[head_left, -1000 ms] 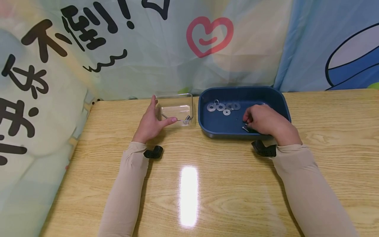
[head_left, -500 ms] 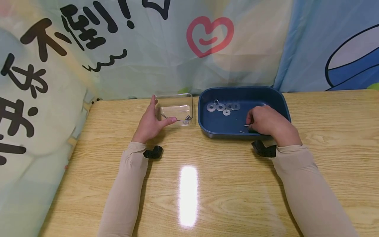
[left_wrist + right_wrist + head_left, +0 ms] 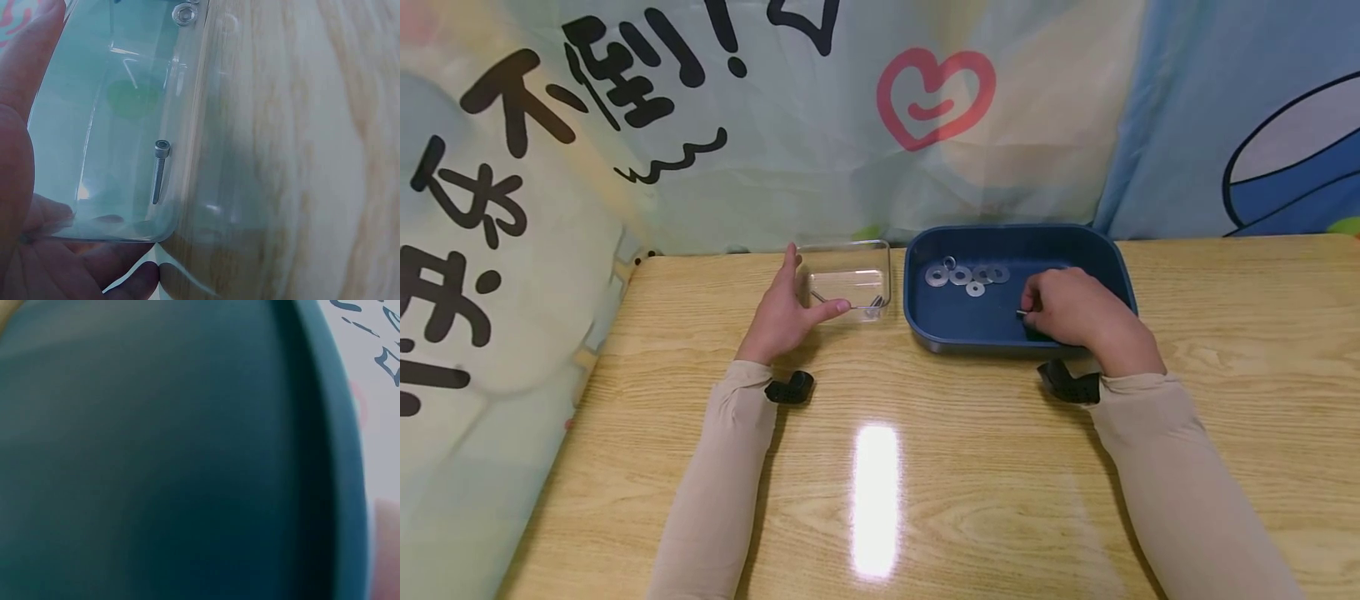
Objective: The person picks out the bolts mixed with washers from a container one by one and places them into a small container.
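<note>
My left hand [image 3: 781,321] holds a clear plastic box [image 3: 850,260] at its left end, thumb along the near rim. In the left wrist view, fingers [image 3: 128,275] curl by the box's end, and a metal socket-head screw [image 3: 160,172] lies inside. Another screw head [image 3: 185,14] shows near the top of that view. My right hand [image 3: 1078,312] is inside a dark blue tray [image 3: 1018,343], fingers bent, pinching a small metal screw [image 3: 1022,313]. Its fingertips are partly hidden. The right wrist view shows mostly the tray's dark outer wall [image 3: 187,425], blurred.
Several flat metal washers [image 3: 960,276] lie at the tray's left side, with a small ring [image 3: 950,262] behind them. Box and tray stand side by side on a wooden table [image 3: 970,467], close to a printed curtain [image 3: 760,150] at its back edge.
My right fingers shift slightly within the tray around the screws. A screw seen by the tray's near wall half a second ago no longer shows. The left hand stays on the box.
</note>
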{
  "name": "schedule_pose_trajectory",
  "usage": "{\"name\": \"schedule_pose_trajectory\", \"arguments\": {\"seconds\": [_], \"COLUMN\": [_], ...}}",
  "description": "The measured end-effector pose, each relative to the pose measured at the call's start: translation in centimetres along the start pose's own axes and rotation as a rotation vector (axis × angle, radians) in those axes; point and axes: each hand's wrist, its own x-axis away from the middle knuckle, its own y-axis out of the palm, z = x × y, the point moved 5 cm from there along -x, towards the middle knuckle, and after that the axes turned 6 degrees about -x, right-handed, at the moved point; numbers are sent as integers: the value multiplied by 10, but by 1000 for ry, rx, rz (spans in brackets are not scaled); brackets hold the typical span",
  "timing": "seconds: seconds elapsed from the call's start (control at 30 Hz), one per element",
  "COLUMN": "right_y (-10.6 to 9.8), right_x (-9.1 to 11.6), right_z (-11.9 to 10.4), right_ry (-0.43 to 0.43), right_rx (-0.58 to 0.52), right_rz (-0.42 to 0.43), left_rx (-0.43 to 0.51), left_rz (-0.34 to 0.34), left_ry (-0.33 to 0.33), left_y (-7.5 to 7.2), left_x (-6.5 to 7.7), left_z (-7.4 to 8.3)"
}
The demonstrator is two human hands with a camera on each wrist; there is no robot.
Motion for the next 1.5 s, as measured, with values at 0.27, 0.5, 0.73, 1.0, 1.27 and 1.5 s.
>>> {"name": "schedule_pose_trajectory", "arguments": {"seconds": [0.27,0.5,0.73,1.0,1.27,1.5], "right_y": [-4,-5,-6,-7,-8,-7], "right_x": [1,2,3,3,3,2], "right_z": [-4,-7,-14,-22,-34,-47], "right_ry": [-23,-37,-56,-61,-80,-105], "right_rx": [-12,-25,-9,-15,-22,-53], "right_rz": [65,100,150,190,240,295], "left_rx": [1,0,10,8,3,-1], "left_rz": [2,1,0,-5,-3,-3], "left_ry": [-1,4,4,2,4,0], "left_y": [0,1,1,1,1,1], "left_x": [-1,-1,-2,-1,-3,-2], "left_z": [1,1,-1,-1,0,-1]}}
